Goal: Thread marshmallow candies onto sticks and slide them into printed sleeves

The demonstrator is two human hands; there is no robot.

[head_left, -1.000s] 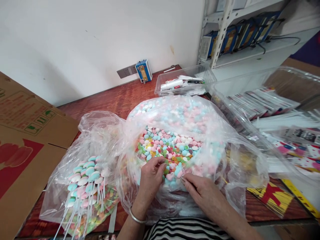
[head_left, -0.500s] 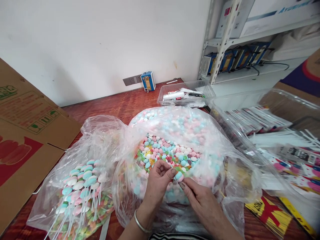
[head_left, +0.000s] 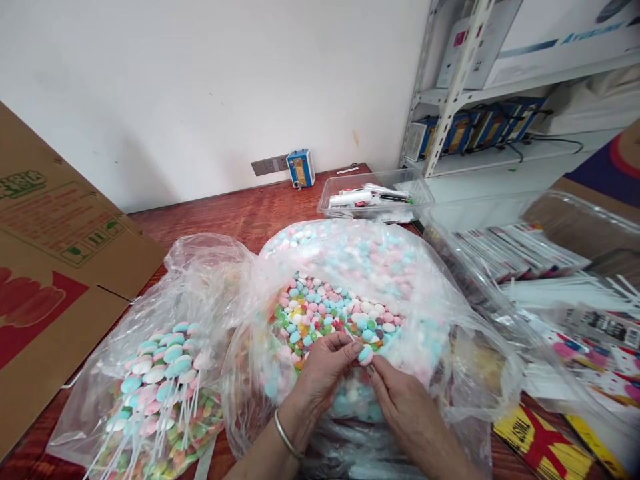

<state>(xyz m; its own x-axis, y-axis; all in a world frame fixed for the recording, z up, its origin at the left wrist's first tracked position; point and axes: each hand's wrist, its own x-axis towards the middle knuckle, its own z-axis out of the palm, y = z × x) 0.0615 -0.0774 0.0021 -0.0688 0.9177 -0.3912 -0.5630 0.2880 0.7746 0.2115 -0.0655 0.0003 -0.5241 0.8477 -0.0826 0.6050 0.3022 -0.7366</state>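
Note:
A small pink, white and blue marshmallow candy (head_left: 365, 355) sits between my two hands, over a clear bag full of candies. Thumb and forefinger of my right hand (head_left: 407, 403) pinch it from the right. My left hand (head_left: 323, 370), a bangle at its wrist, is closed with its fingertips against the candy's left side; a thin white stick (head_left: 349, 335) shows above those fingers, mostly hidden. Below lie loose pink, blue and white candies (head_left: 320, 303) mixed with fruit-coloured gummies. To the left, several candies on white sticks (head_left: 165, 373) rest on a clear bag of gummies.
A cardboard box (head_left: 70, 247) stands at the left. Behind the big bag is a clear tray (head_left: 377, 207) with pens. At the right, a large clear bin (head_left: 480, 293) holds sticks and printed packets. Yellow packaging (head_left: 543, 440) lies at the lower right.
Both hands stay together around the candy and appear slightly lower and to the right. The white stick tip now shows above my left fingers. The camera view has shifted slightly.

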